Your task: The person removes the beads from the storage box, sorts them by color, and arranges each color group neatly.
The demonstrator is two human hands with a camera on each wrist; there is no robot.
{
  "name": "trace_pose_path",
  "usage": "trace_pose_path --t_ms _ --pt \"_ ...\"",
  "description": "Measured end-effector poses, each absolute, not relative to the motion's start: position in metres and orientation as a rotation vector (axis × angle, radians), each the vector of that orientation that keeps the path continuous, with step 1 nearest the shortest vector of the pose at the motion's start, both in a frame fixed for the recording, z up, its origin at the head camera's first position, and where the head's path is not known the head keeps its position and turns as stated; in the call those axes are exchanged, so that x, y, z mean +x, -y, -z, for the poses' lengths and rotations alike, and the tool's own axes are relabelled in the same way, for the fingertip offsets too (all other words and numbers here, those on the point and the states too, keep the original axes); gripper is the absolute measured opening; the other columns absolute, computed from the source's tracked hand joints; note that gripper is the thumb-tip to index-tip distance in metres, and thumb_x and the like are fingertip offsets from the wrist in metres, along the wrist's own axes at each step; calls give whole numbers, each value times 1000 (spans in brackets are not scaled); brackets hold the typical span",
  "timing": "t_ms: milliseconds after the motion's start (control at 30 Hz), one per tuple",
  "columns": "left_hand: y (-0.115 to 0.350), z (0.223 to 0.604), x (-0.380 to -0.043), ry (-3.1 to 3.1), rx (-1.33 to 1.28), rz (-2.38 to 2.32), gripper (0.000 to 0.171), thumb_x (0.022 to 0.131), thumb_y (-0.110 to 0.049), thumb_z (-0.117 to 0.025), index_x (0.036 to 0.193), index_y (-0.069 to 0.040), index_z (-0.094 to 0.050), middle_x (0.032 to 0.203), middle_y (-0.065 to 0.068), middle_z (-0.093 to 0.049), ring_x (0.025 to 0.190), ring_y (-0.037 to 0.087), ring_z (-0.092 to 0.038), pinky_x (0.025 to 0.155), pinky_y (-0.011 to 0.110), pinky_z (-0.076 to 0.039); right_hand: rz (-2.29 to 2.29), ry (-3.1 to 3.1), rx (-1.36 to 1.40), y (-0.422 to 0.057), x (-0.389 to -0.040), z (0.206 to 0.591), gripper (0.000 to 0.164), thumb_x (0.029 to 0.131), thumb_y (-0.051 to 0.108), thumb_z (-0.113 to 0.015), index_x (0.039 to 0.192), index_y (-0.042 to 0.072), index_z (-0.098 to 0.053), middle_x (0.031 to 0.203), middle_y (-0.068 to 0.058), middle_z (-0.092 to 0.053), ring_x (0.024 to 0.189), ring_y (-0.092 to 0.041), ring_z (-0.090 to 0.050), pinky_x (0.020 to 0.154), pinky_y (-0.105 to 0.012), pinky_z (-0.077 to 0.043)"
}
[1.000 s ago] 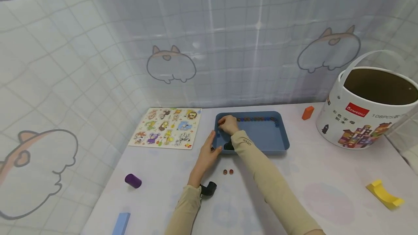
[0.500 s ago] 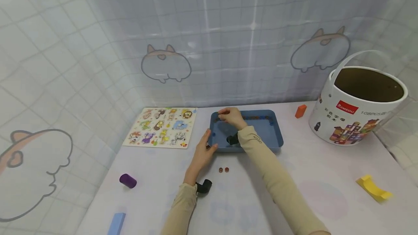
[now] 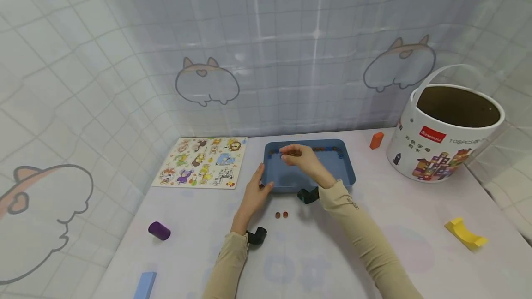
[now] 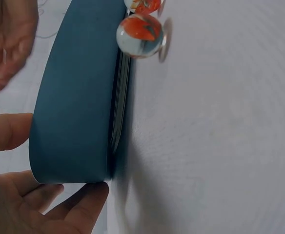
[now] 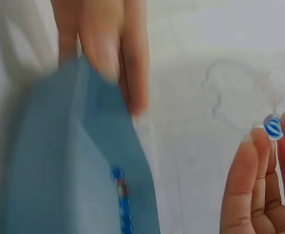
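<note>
My right hand point(image 3: 305, 160) is raised over the blue tray point(image 3: 287, 176), pinching a clear marble with blue swirls point(image 5: 273, 126) between thumb and fingertips. My left hand point(image 3: 251, 195) holds the tray's near left corner, thumb at the rim and fingers round the outside of the end wall. Along the tray's far wall runs a row of blue and brownish marbles point(image 3: 328, 148), partly hidden behind my right hand. In front of the tray, two orange-red marbles point(image 3: 281, 215) lie on the table; the left wrist view shows one as a clear marble point(image 4: 140, 35) with an orange swirl.
An animal puzzle board point(image 3: 201, 163) lies left of the tray. An orange block point(image 3: 376, 140) and a large white bucket point(image 3: 440, 146) stand to the right. A yellow arched block point(image 3: 465, 233), a purple cylinder point(image 3: 160, 230) and a light blue block point(image 3: 145, 285) lie nearer me.
My right hand has come up from the tray's far left corner and drawn back to the right and toward me. My left hand stays at the tray's corner.
</note>
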State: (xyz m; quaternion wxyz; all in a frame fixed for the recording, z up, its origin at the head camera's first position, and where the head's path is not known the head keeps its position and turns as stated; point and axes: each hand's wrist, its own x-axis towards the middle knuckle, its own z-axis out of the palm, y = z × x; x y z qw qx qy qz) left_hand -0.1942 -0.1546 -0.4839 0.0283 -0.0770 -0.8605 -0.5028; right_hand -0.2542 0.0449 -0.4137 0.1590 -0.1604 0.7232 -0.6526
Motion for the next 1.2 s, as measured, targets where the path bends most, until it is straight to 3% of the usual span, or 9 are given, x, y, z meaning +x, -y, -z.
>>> trace_pose_path --t_ms 167,333,433,600,733,933,1000,1200 --pt "154 485 -195 2663 -220 1539 67 96 -11 -58 152 2 -23 160 21 -18 145 40 -26 108 51 -41 1902 -1950 -520 -47 -211 425 36 94 12 -62 125 -7 -56 126 -26 -58 94 -11 -65 97 -51 -51" --pt "154 484 -196 2657 -215 1510 67 95 -10 -58 151 3 -25 160 21 -20 145 40 -26 108 52 -41 1925 -1847 -507 -44 -167 454 34 92 11 -65 118 -10 -57 108 -15 -67 87 -12 -65 83 -36 -58" --pt "156 485 -196 2660 -211 1485 66 95 -11 -58 151 3 -26 159 21 -22 145 39 -27 108 52 -41 1916 -1879 -488 -37 -146 472 29 90 10 -67 111 -8 -61 100 -8 -69 81 -14 -65 72 -29 -57" --pt "158 485 -198 2650 -218 1480 67 96 -12 -58 151 3 -25 160 21 -21 145 39 -27 109 52 -40 1846 -2078 -506 -26 -124 495 18 86 11 -71 101 1 -66 94 -10 -70 67 -5 -60 55 -21 -50" --pt "158 485 -198 2663 -233 1486 68 96 -15 -57 152 2 -23 160 20 -20 145 39 -26 109 52 -40 1724 -2313 -584 -23 -115 507 10 83 6 -72 93 8 -68 82 -6 -69 59 0 -52 52 -17 -45" --pt "158 482 -197 2670 -231 1475 67 97 -15 -57 152 2 -23 160 20 -20 146 38 -25 109 52 -39 1623 -2457 -702 -19 -112 509 14 79 2 -73 89 10 -68 68 0 -64 53 4 -46 50 -16 -42" --pt "158 482 -198 2669 -235 1476 67 97 -15 -57 152 2 -23 160 20 -20 146 38 -24 109 53 -40 1616 -2455 -705 -19 -112 507 15 79 1 -73 90 9 -68 68 -1 -64 53 4 -46 50 -16 -42" --pt "156 485 -195 2664 -253 1500 67 97 -13 -58 151 4 -24 159 22 -20 145 41 -25 108 53 -40 1641 -2381 -655 -31 -119 487 21 84 13 -74 104 7 -69 99 -8 -72 62 0 -55 54 -19 -46"
